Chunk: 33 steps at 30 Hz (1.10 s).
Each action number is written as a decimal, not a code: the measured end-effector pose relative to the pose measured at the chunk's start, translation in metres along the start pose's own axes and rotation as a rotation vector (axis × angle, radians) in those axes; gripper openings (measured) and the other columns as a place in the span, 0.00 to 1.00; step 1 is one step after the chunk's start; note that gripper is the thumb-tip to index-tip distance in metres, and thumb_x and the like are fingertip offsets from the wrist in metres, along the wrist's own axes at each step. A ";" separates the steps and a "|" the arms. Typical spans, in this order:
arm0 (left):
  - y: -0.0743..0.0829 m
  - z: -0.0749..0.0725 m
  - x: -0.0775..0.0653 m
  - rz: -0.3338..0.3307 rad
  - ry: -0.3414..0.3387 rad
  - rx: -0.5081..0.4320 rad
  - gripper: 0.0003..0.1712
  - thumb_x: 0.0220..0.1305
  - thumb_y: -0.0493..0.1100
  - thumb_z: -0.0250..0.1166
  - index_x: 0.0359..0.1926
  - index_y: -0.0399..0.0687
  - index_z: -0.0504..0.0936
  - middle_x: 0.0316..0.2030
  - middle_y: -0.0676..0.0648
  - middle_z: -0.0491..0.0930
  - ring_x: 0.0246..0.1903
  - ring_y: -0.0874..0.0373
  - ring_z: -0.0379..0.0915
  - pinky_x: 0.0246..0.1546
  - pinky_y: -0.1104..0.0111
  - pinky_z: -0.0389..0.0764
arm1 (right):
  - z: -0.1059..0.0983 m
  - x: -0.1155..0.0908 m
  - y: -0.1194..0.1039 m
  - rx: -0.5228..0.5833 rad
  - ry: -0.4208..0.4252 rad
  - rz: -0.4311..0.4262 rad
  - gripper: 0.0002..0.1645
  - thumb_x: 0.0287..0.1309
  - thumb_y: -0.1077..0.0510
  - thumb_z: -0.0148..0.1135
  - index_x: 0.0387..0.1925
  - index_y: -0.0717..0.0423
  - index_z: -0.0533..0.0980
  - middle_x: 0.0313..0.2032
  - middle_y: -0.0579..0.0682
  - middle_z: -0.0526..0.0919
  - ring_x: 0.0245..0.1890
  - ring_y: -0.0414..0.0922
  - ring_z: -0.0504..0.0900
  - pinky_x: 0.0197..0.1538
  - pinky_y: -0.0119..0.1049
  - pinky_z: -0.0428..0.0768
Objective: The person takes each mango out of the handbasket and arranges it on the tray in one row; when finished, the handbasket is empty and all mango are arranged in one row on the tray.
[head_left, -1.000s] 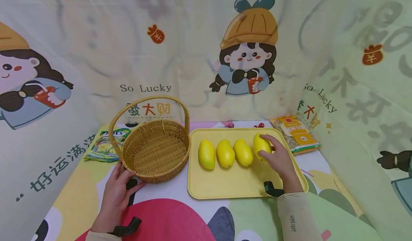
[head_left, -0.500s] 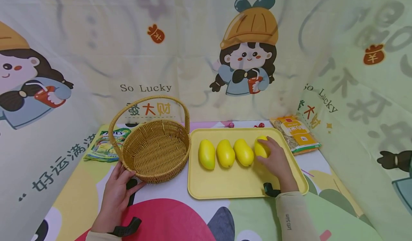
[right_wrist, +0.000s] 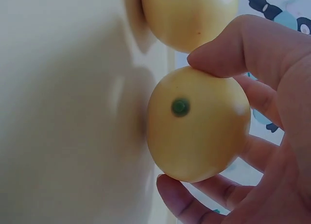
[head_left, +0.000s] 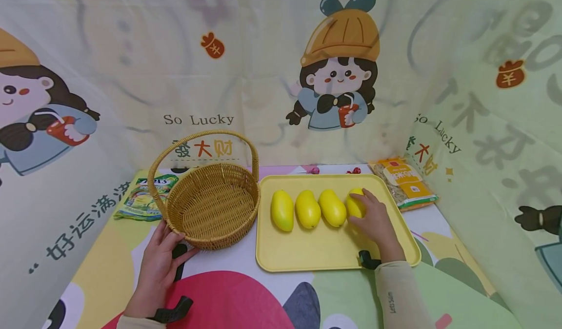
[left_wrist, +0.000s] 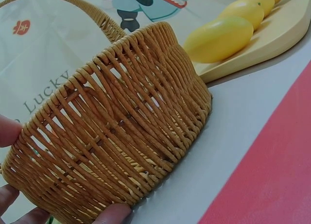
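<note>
In the head view, my left hand (head_left: 160, 263) grips the near left side of a round wicker basket (head_left: 221, 241) with a tall arched handle, thumb at the rim and fingers below. The left wrist view shows its woven wall (left_wrist: 116, 117) with fingertips at the lower edge. My right hand (head_left: 375, 224) holds a yellow mango (head_left: 353, 206) at the right end of a row on a pale yellow tray (head_left: 303, 253). In the right wrist view, thumb and fingers curl round this mango (right_wrist: 199, 141), its green stem spot showing, close against the tray. Three other mangoes (head_left: 307, 209) lie to its left.
A green packet (head_left: 145, 199) lies left of the basket. An orange and clear bag (head_left: 404, 182) sits beyond the tray's right corner. Two small lollipops (head_left: 312, 171) lie behind the tray. Printed cloth (head_left: 263, 75) hangs at the back and both sides.
My right hand has shifted slightly left and towards me with the mango, which now sits lower, closer to the tray. My left hand and the basket have stayed put.
</note>
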State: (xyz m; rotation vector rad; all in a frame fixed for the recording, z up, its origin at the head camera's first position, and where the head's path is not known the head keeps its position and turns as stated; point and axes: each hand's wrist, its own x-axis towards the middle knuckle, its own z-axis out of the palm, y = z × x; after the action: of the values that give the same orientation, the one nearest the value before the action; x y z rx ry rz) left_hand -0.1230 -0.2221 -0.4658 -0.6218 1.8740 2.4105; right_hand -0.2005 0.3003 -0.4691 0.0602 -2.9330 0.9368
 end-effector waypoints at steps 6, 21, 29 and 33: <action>0.000 0.000 0.000 -0.006 0.001 -0.001 0.46 0.82 0.37 0.48 0.83 0.83 0.37 0.87 0.57 0.39 0.83 0.50 0.47 0.61 0.38 0.76 | 0.001 -0.001 0.001 0.000 -0.008 -0.006 0.40 0.58 0.56 0.71 0.72 0.56 0.73 0.80 0.69 0.57 0.73 0.76 0.62 0.75 0.74 0.60; 0.000 0.001 -0.001 -0.003 0.009 -0.010 0.46 0.81 0.37 0.48 0.84 0.83 0.38 0.87 0.56 0.40 0.83 0.49 0.48 0.61 0.37 0.76 | 0.000 0.000 0.000 0.013 -0.067 0.033 0.44 0.60 0.54 0.69 0.77 0.57 0.67 0.82 0.69 0.52 0.79 0.72 0.54 0.79 0.70 0.56; 0.000 0.001 0.000 -0.001 -0.002 -0.017 0.46 0.81 0.37 0.48 0.84 0.81 0.37 0.87 0.56 0.40 0.83 0.49 0.47 0.62 0.36 0.75 | -0.001 -0.001 -0.003 0.016 -0.080 0.046 0.46 0.59 0.53 0.69 0.77 0.57 0.66 0.82 0.71 0.50 0.79 0.73 0.53 0.78 0.72 0.56; 0.000 0.001 -0.002 -0.001 0.003 -0.015 0.46 0.81 0.37 0.48 0.84 0.81 0.38 0.87 0.55 0.40 0.83 0.48 0.48 0.61 0.37 0.76 | -0.001 -0.002 -0.003 0.010 -0.069 0.027 0.45 0.59 0.54 0.70 0.77 0.59 0.67 0.81 0.72 0.52 0.79 0.73 0.54 0.78 0.72 0.56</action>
State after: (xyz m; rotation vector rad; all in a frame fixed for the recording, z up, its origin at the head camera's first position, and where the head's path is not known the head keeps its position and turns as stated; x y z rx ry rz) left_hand -0.1219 -0.2207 -0.4649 -0.6273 1.8577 2.4271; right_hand -0.1987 0.2985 -0.4667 0.0549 -2.9994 0.9724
